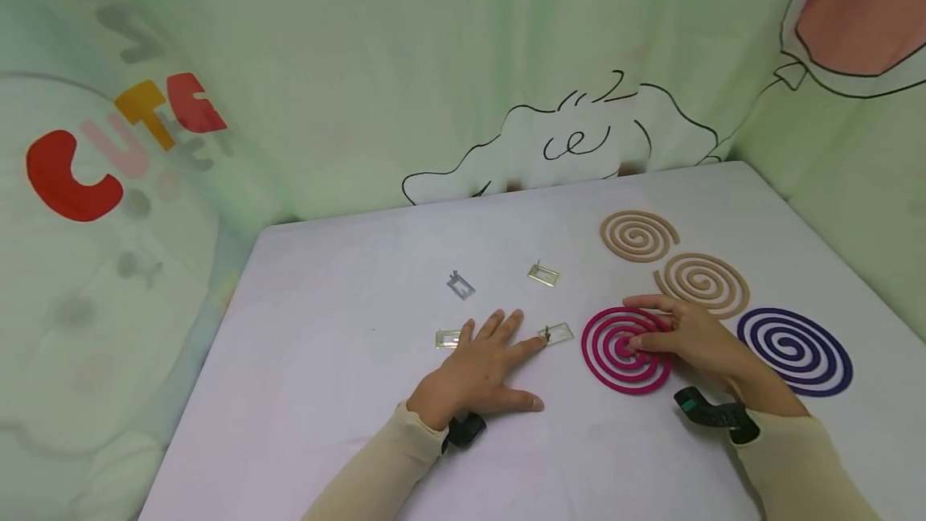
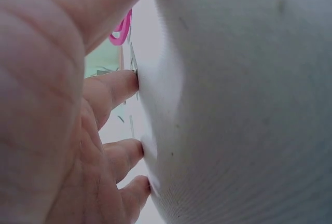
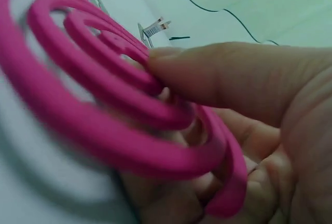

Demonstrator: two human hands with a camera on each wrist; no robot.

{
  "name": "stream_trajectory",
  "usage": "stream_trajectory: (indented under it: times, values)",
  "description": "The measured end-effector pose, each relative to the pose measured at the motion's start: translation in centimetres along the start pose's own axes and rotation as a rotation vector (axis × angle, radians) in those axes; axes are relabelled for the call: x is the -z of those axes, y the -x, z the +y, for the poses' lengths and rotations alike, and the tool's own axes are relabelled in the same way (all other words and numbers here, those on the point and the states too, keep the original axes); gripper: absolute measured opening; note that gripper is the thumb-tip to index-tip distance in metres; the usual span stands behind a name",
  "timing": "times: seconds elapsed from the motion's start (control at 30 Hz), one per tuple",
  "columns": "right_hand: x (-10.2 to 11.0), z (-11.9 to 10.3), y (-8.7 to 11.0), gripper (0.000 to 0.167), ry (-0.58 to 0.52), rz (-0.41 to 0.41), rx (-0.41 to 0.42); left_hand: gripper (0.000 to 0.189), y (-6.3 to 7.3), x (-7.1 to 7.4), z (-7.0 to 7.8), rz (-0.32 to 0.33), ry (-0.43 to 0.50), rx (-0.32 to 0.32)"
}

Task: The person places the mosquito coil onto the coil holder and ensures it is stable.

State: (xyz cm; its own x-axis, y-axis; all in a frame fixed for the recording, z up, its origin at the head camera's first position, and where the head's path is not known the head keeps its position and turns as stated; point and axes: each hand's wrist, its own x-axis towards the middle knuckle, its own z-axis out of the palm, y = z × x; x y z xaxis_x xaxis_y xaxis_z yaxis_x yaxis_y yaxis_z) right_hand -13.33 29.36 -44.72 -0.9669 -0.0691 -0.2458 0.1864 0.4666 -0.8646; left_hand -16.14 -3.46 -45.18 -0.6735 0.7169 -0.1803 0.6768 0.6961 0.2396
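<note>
A pink mosquito coil (image 1: 606,376) is pinched by my right hand (image 1: 698,340), thumb on its upper face near the centre and the other fingers underneath. The right wrist view shows the coil (image 3: 104,130) tilted off the white surface. My left hand (image 1: 481,364) rests palm down on the table with its fingers spread. Its index fingertip touches a small metal coil stand (image 1: 557,334), a thin rectangular frame with a raised prong. Another stand (image 1: 447,338) lies by its little finger, partly hidden behind it.
Two tan coils (image 1: 638,235) lie to the back right, and a dark purple coil (image 1: 796,352) lies right of my right hand. Beyond my left hand are a silver stand (image 1: 460,285) and a gold-toned stand (image 1: 544,273). Printed curtains (image 1: 362,87) hang behind the white table (image 1: 304,328).
</note>
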Motion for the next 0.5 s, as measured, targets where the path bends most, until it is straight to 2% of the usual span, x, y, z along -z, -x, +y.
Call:
stream_trajectory:
  times: [0.13,0.2,0.37,0.5]
  values:
    - [0.1,-0.8,-0.3,0.072,0.135,-0.026,0.012,0.087,-0.1,0.1,0.1,-0.001,0.003,0.007]
    - [0.2,-1.1,-0.5,0.07,0.169,-0.053,0.014,0.087,-0.1,0.1,0.1,-0.002,0.004,0.01]
    - [0.2,-1.3,-1.1,0.068,0.137,-0.117,-0.01,0.087,0.0,0.1,0.1,-0.008,0.003,0.01]
    - [-0.1,-1.2,-1.6,0.066,0.098,-0.112,-0.012,0.087,0.1,0.1,0.0,-0.008,-0.007,0.013]
